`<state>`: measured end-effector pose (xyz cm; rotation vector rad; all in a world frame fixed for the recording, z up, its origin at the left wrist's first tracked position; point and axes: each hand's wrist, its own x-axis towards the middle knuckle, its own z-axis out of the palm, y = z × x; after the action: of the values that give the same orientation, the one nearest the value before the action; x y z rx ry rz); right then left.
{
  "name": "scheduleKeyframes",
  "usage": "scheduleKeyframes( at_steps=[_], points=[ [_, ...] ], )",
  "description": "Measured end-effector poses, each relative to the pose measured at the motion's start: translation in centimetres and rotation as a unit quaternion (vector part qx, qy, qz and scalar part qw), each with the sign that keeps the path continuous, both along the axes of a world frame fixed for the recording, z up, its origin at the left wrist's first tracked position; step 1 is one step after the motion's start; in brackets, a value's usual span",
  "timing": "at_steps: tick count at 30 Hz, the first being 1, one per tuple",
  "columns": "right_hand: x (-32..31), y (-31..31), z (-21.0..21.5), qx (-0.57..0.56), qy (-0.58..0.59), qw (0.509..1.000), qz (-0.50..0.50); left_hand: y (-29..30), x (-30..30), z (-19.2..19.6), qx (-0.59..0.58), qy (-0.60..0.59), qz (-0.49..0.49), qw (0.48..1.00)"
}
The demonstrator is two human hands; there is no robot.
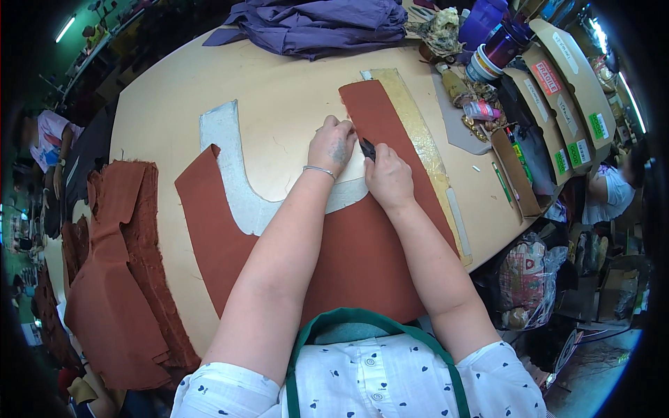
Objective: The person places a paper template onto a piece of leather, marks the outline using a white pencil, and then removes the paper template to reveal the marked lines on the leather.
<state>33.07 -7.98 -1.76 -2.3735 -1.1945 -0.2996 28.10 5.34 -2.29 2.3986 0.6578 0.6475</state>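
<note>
Tan tabletop, bearing brown fabric under my right hand, which is clenching a dark tool; my left hand, just leftward, is resting curled by the fabric's edge, pinch untellable, neat work probably needing that edge flat.

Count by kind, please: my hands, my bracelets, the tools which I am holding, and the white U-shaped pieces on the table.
Hands: 2 (left hand, right hand)
Bracelet: 1
Black tool: 1
White U-shaped piece: 1
Total: 5
</note>
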Motion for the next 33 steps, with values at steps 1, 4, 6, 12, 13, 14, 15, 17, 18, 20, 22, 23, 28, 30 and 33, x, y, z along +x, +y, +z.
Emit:
scheduleKeyframes(
  at_steps=[1, 4, 6, 12, 13, 14, 15, 17, 18, 20, 22, 23, 28, 30, 33],
  points=[
    [0.1, 0.2, 0.0, 0.000, 0.001, 1.000, 0.000, 0.2, 0.0, 0.1, 0.005, 0.010, -0.030, 0.999],
    [0.3, 0.7, 0.2, 0.005, -0.003, 1.000, 0.006, -0.1, 0.3, 0.0, 0.052, 0.022, -0.014, 0.998],
    [0.3, 1.0, 0.3, 0.002, 0.003, 1.000, 0.009, -0.2, 0.4, -0.2, 0.060, 0.015, -0.003, 0.998],
    [0.6, 1.8, 0.0, -0.013, -0.017, 1.000, 0.010, -0.2, 0.4, -0.6, 0.066, 0.010, 0.010, 0.998],
    [0.7, 1.8, -0.1, -0.014, -0.016, 1.000, 0.010, -0.2, 0.3, -0.6, 0.064, 0.005, 0.009, 0.998],
    [0.8, 1.8, -0.3, -0.021, -0.024, 0.999, 0.012, -0.2, 0.4, -0.7, 0.063, 0.006, 0.009, 0.998],
    [0.9, 1.8, -0.3, -0.027, -0.033, 0.999, 0.015, -0.2, 0.4, -0.7, 0.067, 0.011, 0.012, 0.998],
    [1.0, 1.8, -0.6, -0.029, -0.024, 0.999, 0.011, -0.2, 0.6, -0.8, 0.071, 0.018, 0.015, 0.997],
    [0.9, 1.9, -0.5, -0.028, -0.017, 0.999, 0.008, 0.0, 0.7, -0.8, 0.048, -0.015, 0.045, 0.998],
    [0.6, 1.8, -0.3, -0.015, -0.010, 1.000, 0.012, 0.1, 0.7, -0.9, 0.026, -0.048, 0.076, 0.996],
    [0.8, 1.8, -0.2, -0.004, -0.003, 1.000, 0.013, 0.0, 1.1, -0.9, 0.047, -0.056, 0.093, 0.993],
    [0.8, 1.8, -0.2, -0.003, 0.000, 1.000, 0.010, 0.1, 1.1, -0.8, 0.047, -0.056, 0.093, 0.993],
    [1.0, 2.1, -0.2, 0.006, -0.033, 0.999, 0.008, 0.2, 1.2, -0.4, 0.037, -0.012, 0.050, 0.998],
    [1.1, 2.4, -0.1, -0.007, -0.001, 1.000, -0.004, 0.0, 1.2, -0.4, 0.032, -0.001, 0.053, 0.998],
    [1.1, 2.7, 0.0, -0.013, -0.002, 1.000, 0.000, -0.1, 1.2, -0.5, 0.028, 0.007, 0.058, 0.998]
  ],
)
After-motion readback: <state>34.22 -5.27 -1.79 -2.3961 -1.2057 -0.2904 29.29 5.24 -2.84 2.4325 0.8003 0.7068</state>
